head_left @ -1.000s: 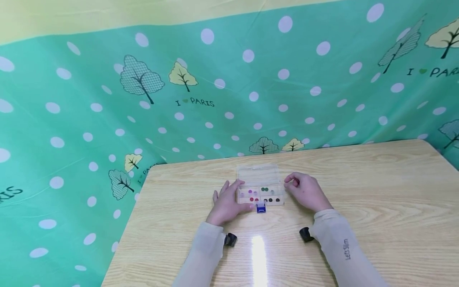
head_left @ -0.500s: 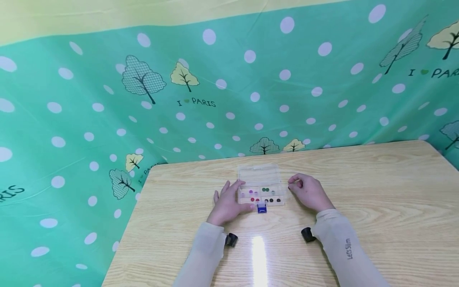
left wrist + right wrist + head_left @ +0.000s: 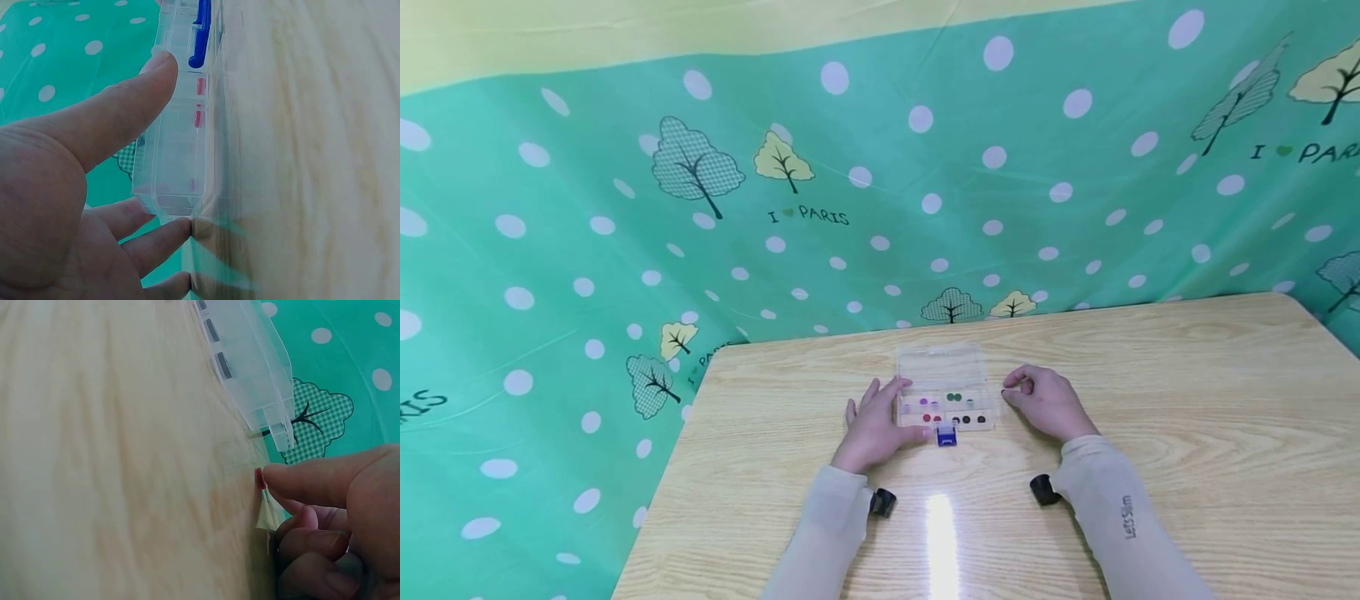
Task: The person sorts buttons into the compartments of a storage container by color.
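A clear compartment box (image 3: 942,368) stands on the table with its lid raised at the back. Inside lie small purple discs (image 3: 923,402), green discs (image 3: 954,397), red discs (image 3: 927,417) and black discs (image 3: 966,420). A blue latch (image 3: 947,437) hangs at its front. My left hand (image 3: 874,427) holds the box's left part, thumb along the front and fingers at the end and back. Just right of the box, my right hand (image 3: 1043,404) pinches a small red disc (image 3: 260,478) between thumb and index finger, low over the wood; the other fingers are curled.
The light wooden table (image 3: 775,500) reaches back to a green dotted curtain (image 3: 880,192). Black wrist devices show at both cuffs, the left device (image 3: 883,502) and the right device (image 3: 1042,490). A bright reflection lies on the tabletop in front of the box.
My right hand has shifted slightly right, away from the box's side, then stayed nearly still with its fingertips low at the table. My left hand and the box have kept their place.
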A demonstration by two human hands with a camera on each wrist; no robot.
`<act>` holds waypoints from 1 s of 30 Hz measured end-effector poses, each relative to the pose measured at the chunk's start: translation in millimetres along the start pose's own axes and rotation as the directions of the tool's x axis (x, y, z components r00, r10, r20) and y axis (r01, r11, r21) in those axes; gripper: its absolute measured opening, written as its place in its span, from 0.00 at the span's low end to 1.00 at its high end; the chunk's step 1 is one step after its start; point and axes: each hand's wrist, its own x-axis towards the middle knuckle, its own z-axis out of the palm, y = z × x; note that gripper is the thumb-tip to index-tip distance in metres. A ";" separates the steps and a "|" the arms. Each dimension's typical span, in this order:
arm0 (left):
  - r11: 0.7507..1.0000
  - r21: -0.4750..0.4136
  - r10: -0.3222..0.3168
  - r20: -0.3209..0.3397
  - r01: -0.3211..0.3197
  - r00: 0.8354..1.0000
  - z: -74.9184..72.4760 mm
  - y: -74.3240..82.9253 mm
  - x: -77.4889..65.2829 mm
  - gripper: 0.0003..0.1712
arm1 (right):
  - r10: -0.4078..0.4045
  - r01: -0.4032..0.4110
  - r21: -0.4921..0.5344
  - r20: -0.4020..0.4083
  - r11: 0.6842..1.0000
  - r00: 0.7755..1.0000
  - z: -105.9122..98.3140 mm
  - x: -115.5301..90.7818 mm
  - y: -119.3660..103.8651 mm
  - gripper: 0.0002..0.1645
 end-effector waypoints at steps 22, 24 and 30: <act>1.000 0.006 0.007 -0.002 -0.007 1.000 -0.1 0.9 -0.2 0.48 | 0.004 -0.004 -0.007 0.013 1.000 1.000 -0.4 0.3 -1.3 0.08; 1.000 0.004 0.009 -0.003 -0.009 1.000 -0.3 0.8 -0.7 0.48 | 0.006 -0.005 -0.007 0.014 1.000 1.000 -0.2 0.3 -1.6 0.08; 1.000 0.004 0.013 -0.004 -0.013 1.000 -0.5 1.3 -0.8 0.48 | 0.014 -0.013 -0.016 0.019 1.000 1.000 -0.6 0.1 -2.3 0.08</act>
